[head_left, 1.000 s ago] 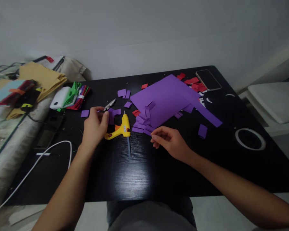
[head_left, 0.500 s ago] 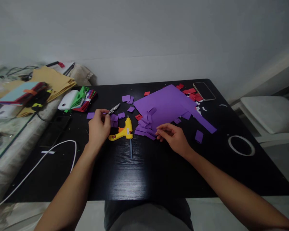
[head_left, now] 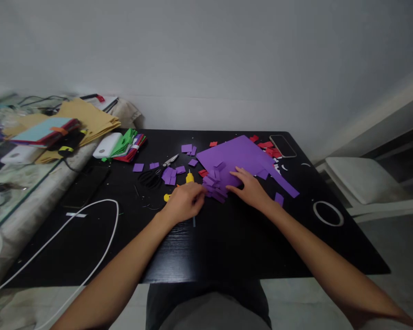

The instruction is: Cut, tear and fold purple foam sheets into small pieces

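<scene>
My left hand is over the yellow glue gun and hides most of it. Its fingers are curled, with the tips at the left side of a pile of small purple pieces; whatever lies between them is hidden. Fingers apart, my right hand rests at the near part of a large purple sheet, just right of the pile. Black-handled scissors lie on the table left of the glue gun, beside more purple pieces.
Red scraps and a phone lie at the back right of the black table. A roll of tape is further right. At left are a white cable, green and red sheets and a cluttered glass surface.
My left hand has left the scissors on the table and moved right, over the glue gun to the purple pile. My right hand's fingers have spread. The view has shifted slightly.
</scene>
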